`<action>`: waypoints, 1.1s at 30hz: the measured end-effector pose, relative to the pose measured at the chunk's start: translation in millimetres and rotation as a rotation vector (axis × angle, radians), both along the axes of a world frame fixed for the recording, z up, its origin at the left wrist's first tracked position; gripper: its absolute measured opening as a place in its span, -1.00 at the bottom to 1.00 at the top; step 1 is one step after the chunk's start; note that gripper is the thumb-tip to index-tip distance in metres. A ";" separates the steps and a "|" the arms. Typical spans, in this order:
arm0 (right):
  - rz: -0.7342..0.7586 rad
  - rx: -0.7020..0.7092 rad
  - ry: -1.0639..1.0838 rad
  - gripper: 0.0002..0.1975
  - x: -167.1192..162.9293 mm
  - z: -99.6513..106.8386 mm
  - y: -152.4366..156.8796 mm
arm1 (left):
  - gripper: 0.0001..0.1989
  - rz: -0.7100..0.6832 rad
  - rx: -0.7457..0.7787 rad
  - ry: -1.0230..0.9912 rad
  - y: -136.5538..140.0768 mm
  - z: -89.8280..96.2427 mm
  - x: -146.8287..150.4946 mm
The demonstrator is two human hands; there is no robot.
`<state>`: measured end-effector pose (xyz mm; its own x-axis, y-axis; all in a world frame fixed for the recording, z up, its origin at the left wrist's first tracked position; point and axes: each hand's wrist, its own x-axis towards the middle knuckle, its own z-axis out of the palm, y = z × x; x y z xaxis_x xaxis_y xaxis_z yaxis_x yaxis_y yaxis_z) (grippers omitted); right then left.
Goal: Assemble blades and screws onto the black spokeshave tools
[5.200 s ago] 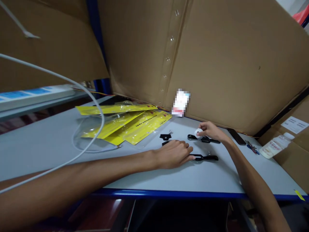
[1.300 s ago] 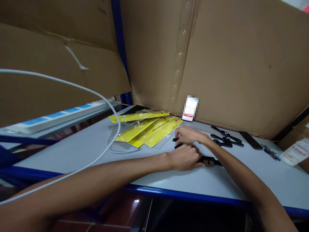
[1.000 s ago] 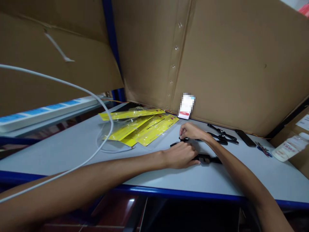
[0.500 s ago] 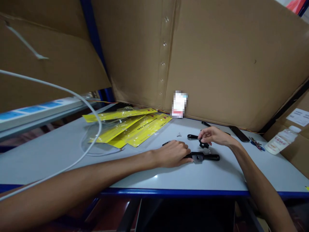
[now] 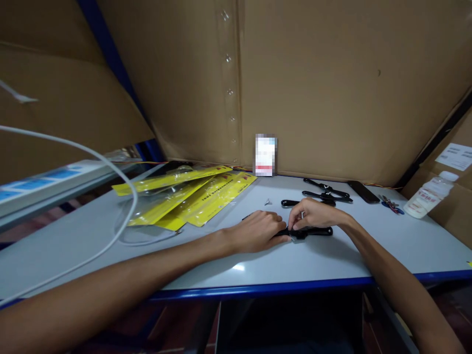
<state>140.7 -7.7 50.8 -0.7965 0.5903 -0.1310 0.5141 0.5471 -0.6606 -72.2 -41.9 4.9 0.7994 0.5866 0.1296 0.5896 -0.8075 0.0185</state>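
Observation:
A black spokeshave (image 5: 321,231) lies crosswise near the table's front edge. My left hand (image 5: 260,230) is closed around its left handle, with the thumb by the metal blade (image 5: 293,239). My right hand (image 5: 311,214) reaches down over the tool's middle, thumb and fingers pinched at a small black cap (image 5: 301,235) lying over the blade. The fingers partly hide the cap and the blade. Just behind my right hand rests another black spokeshave (image 5: 289,203). Small silver screws (image 5: 267,202) lie behind my left hand.
More black spokeshaves (image 5: 327,196) lie farther back. To the right are a phone (image 5: 363,191), small pliers-like tools (image 5: 391,204) and a white bottle (image 5: 429,195). Yellow packaging (image 5: 217,199) covers the left-back area, and a white cable (image 5: 127,184) arcs across the left. Cardboard (image 5: 313,88) stands behind.
My right hand has moved left and down, bringing the black cap onto the spokeshave's blade. My left hand stays on the handle. The camera view has shifted slightly.

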 end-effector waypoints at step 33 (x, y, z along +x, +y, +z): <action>-0.140 -0.184 0.102 -0.93 19.6 23.4 -11.9 | -0.58 0.027 0.008 0.017 -2.7 4.9 3.4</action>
